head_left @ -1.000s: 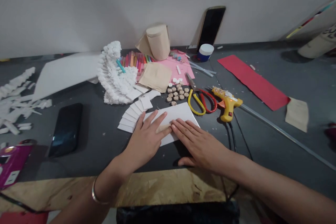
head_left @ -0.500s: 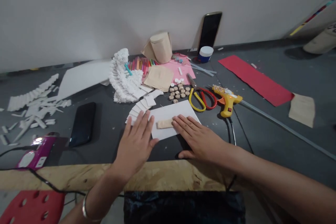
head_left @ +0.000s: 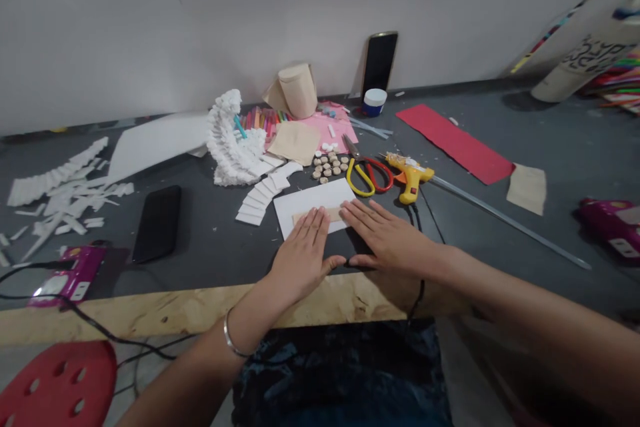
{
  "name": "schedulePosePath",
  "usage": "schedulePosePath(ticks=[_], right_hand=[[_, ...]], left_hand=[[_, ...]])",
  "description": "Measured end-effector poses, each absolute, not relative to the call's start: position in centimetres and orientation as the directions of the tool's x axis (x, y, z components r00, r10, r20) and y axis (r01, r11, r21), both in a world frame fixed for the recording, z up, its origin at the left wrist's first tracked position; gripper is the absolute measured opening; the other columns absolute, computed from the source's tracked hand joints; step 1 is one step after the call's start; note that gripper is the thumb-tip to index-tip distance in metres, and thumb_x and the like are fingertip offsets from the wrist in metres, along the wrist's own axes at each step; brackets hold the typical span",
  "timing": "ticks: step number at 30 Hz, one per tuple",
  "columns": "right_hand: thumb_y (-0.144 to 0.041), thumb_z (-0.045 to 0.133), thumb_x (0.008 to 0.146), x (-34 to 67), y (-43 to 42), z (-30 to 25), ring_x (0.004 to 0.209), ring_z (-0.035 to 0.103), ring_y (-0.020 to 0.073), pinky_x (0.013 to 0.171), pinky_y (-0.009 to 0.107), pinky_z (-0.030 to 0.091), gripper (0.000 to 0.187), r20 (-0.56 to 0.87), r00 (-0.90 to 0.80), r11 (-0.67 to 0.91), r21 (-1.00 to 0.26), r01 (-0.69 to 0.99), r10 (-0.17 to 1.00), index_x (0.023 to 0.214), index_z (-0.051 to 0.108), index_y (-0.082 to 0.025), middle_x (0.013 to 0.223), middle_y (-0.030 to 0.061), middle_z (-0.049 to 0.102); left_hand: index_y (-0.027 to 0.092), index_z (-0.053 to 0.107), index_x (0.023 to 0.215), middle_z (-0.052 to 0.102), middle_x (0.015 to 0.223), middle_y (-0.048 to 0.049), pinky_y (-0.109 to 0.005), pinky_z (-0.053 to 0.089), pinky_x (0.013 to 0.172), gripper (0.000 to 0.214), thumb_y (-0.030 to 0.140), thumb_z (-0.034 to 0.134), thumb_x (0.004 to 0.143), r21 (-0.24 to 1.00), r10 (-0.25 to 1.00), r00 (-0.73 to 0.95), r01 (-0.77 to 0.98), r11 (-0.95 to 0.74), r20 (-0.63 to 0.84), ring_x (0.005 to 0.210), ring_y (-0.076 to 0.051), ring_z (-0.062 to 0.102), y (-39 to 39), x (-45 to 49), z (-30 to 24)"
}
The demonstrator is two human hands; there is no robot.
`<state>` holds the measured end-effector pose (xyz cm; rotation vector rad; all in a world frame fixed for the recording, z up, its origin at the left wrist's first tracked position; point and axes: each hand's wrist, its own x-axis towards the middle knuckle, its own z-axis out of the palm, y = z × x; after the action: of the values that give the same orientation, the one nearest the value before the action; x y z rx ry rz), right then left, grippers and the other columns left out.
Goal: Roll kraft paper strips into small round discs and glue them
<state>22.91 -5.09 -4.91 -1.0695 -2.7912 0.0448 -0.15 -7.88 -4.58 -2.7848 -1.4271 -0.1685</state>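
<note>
A white card [head_left: 315, 201] lies on the dark table top with a small tan strip [head_left: 334, 214] across it. My left hand [head_left: 304, 255] lies flat and open on the card's near edge, fingers stretched over the strip. Beside it my right hand [head_left: 391, 239] rests flat and open, fingertips on the card's right corner. Neither hand holds anything. A fan of small white cards [head_left: 260, 199] sits just left of the big card.
Yellow-and-red scissors [head_left: 369, 173] and a yellow glue gun [head_left: 410, 175] lie right of the card, small cork discs [head_left: 330, 165] behind it. A black phone [head_left: 157, 223] lies at left, a red paper strip [head_left: 455, 142] at right, a white ruffled paper model [head_left: 230, 142] behind.
My left hand slid right from beside the card back onto it, covering part of the tan strip. The view shifted, so everything sits further left and lower.
</note>
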Motion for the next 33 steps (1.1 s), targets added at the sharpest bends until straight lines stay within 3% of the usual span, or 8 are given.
schedulePosePath(ticks=[6, 12, 19, 23, 26, 28, 30, 33], right_hand=[[-0.048, 0.048, 0.095, 24.1, -4.8, -3.3, 0.138, 0.039, 0.0329, 0.115, 0.053, 0.028, 0.061, 0.154, -0.707, 0.716, -0.003, 0.698, 0.690, 0.140, 0.046, -0.008, 0.148, 0.0182, 0.045], [-0.028, 0.062, 0.089, 21.6, -4.5, -1.1, 0.116, 0.057, 0.0273, 0.099, 0.042, 0.043, 0.034, 0.205, -0.726, 0.751, -0.085, 0.655, 0.656, 0.121, 0.063, -0.016, 0.129, 0.0113, 0.063], [-0.023, 0.061, 0.088, 20.2, -4.3, -1.5, 0.095, 0.058, 0.0247, 0.085, 0.038, 0.040, 0.016, 0.212, -0.752, 0.777, -0.074, 0.625, 0.624, 0.102, 0.067, -0.016, 0.099, 0.0095, 0.067], [-0.020, 0.053, 0.093, 19.9, -3.5, -2.1, 0.091, 0.058, 0.0222, 0.082, 0.035, 0.038, 0.015, 0.275, -0.716, 0.764, -0.140, 0.630, 0.641, 0.091, 0.068, -0.016, 0.091, 0.0082, 0.068], [-0.019, 0.056, 0.090, 19.7, -2.9, -2.1, 0.092, 0.059, 0.0216, 0.081, 0.033, 0.039, 0.013, 0.315, -0.685, 0.754, -0.249, 0.608, 0.657, 0.095, 0.067, -0.015, 0.094, 0.0084, 0.069], [-0.018, 0.060, 0.086, 19.6, -2.4, -1.9, 0.091, 0.060, 0.0213, 0.080, 0.032, 0.041, 0.014, 0.330, -0.659, 0.737, -0.317, 0.597, 0.676, 0.098, 0.067, -0.015, 0.094, 0.0084, 0.070], [-0.018, 0.061, 0.085, 19.6, -1.8, -1.6, 0.085, 0.061, 0.0198, 0.075, 0.031, 0.042, 0.011, 0.309, -0.623, 0.693, -0.388, 0.608, 0.719, 0.093, 0.068, -0.015, 0.087, 0.0070, 0.070], [-0.022, 0.060, 0.087, 19.8, -0.9, -0.8, 0.073, 0.061, 0.0161, 0.065, 0.028, 0.042, 0.012, 0.213, -0.569, 0.583, -0.531, 0.615, 0.794, 0.084, 0.070, -0.017, 0.078, 0.0037, 0.070]], left_hand=[[0.006, 0.045, 0.138, 0.045, 0.147, -0.0196, -0.046, 0.035, 0.113, 0.059, 0.047, 0.040, 0.097, 0.087, 0.805, 0.569, 0.805, -0.587, 0.169, 0.139, -0.029, 0.039, -7.2, -0.1, -4.1], [0.013, 0.059, 0.118, 0.062, 0.128, -0.0154, -0.043, 0.048, 0.097, 0.029, 0.024, 0.055, 0.092, 0.111, 0.790, 0.574, 0.789, -0.604, 0.213, 0.117, -0.027, 0.058, -7.1, -1.3, -3.2], [0.013, 0.060, 0.112, 0.068, 0.106, -0.0122, -0.039, 0.050, 0.084, 0.023, 0.013, 0.046, 0.093, 0.037, 0.734, 0.645, 0.745, -0.666, 0.214, 0.098, -0.025, 0.061, -7.0, -2.3, -2.4], [0.013, 0.063, 0.106, 0.071, 0.094, -0.0112, -0.038, 0.048, 0.076, 0.021, 0.014, 0.048, 0.092, 0.022, 0.734, 0.647, 0.747, -0.665, 0.206, 0.090, -0.025, 0.064, -6.2, -2.5, -2.1], [0.016, 0.066, 0.106, 0.073, 0.091, -0.0095, -0.037, 0.047, 0.076, 0.022, 0.020, 0.048, 0.094, 0.138, 0.796, 0.559, 0.791, -0.596, 0.233, 0.087, -0.024, 0.066, -5.6, -2.5, -1.6], [0.018, 0.067, 0.107, 0.074, 0.094, -0.0079, -0.035, 0.048, 0.077, 0.024, 0.023, 0.047, 0.096, 0.294, 0.853, 0.476, 0.801, -0.521, 0.216, 0.088, -0.022, 0.067, -5.1, -2.3, -0.9], [0.019, 0.065, 0.111, 0.075, 0.099, -0.0054, -0.030, 0.049, 0.076, 0.024, 0.023, 0.049, 0.094, 0.485, 0.900, 0.410, 0.763, -0.427, 0.147, 0.088, -0.020, 0.068, -4.6, -2.2, -0.1], [0.018, 0.063, 0.116, 0.075, 0.083, -0.0010, -0.025, 0.048, 0.067, 0.028, 0.023, 0.056, 0.090, 0.684, 0.941, 0.337, 0.689, -0.240, -0.009, 0.073, -0.016, 0.068, -3.8, -2.2, 0.9]])
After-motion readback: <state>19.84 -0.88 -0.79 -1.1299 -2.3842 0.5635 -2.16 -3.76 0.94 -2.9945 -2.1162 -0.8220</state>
